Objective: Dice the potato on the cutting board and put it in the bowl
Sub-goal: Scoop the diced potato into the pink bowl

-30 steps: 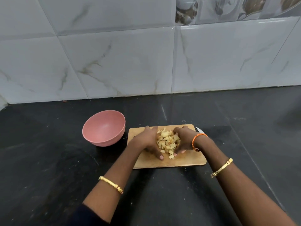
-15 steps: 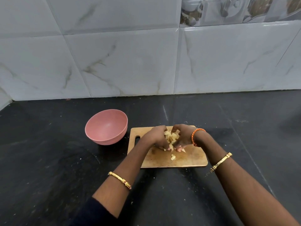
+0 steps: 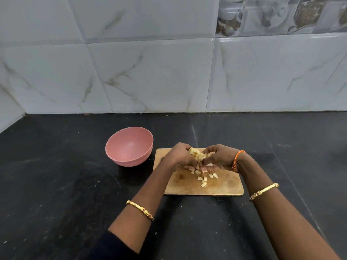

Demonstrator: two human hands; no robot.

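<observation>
Both hands are cupped together over the cutting board (image 3: 223,186), scooping up one pile of diced potato (image 3: 197,156) between them. Left hand (image 3: 178,156) has its fingers curled round the left side of the pile, right hand (image 3: 217,158) curled round the right side; fingertips of the two meet under the load near the board's middle. The pile sits in the cup of the palms, raised off the board as far as I can tell, though the exact gap isn't clear. A few loose cubes (image 3: 203,182) lie scattered on the board, just on the near side of the hands, some right under the fingertips. The board is wood, lying flat on a black counter (image 3: 56,194), long side toward the camera; a dark handle slot at the board's left end is mostly hidden by the left wrist. The pink bowl (image 3: 129,146) stands upright just off the board's left end, close but not touching, with no potato visible inside. Left forearm has a gold bangle (image 3: 139,210); right forearm has a gold bangle (image 3: 263,191) plus an orange thread band (image 3: 237,160) at the wrist. Beyond the board's far side, the counter ends at a white marble-look tile wall (image 3: 159,76).
</observation>
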